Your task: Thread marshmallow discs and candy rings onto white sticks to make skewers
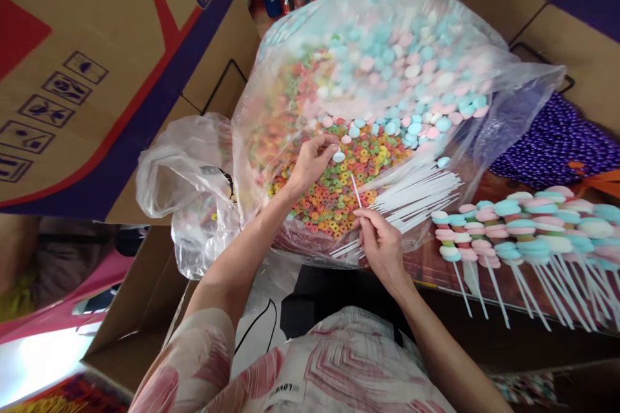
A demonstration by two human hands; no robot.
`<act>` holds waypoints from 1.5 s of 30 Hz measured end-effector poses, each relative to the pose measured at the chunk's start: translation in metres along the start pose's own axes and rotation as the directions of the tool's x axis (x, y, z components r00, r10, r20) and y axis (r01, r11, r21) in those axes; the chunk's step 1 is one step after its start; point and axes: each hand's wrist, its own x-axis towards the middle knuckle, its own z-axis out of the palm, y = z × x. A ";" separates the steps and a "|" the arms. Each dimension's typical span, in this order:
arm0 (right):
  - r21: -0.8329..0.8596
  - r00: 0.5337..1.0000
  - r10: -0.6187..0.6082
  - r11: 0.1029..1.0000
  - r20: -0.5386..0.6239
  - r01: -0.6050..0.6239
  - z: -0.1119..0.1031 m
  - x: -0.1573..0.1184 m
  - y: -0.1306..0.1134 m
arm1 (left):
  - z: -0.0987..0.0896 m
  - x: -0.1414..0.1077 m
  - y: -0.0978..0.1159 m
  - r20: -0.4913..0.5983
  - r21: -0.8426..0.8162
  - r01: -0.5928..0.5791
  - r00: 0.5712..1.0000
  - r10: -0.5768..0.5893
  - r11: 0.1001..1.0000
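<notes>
The person wears a short-sleeved top of pale cream cloth, printed all over with loose pink and red brush-like strokes. At about 6 o'clock in the view a small white label with dark letters sits on its front, and the left sleeve ends above the elbow at about 7 o'clock. Both forearms are bare, and the left hand and right hand carry no gloves, rings or watch.
</notes>
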 end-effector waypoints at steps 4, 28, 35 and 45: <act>0.074 0.983 0.057 0.996 -0.172 -0.045 0.008 0.023 0.000 | 0.013 -0.028 0.010 0.048 -0.121 0.043 0.998 -0.037 0.992; -0.242 0.908 -0.383 0.909 -0.169 0.339 0.029 0.049 -0.019 | 0.019 -0.072 0.004 -0.144 -0.420 0.022 0.985 -0.090 0.907; -0.004 0.945 -0.107 0.994 -0.308 0.111 0.025 0.047 -0.013 | 0.008 -0.078 0.006 -0.064 -0.571 0.145 0.973 -0.221 0.808; 0.225 0.981 0.160 0.965 -0.109 -0.132 0.023 0.048 -0.010 | 0.018 -0.103 0.016 0.140 -0.436 0.071 0.990 -0.011 0.897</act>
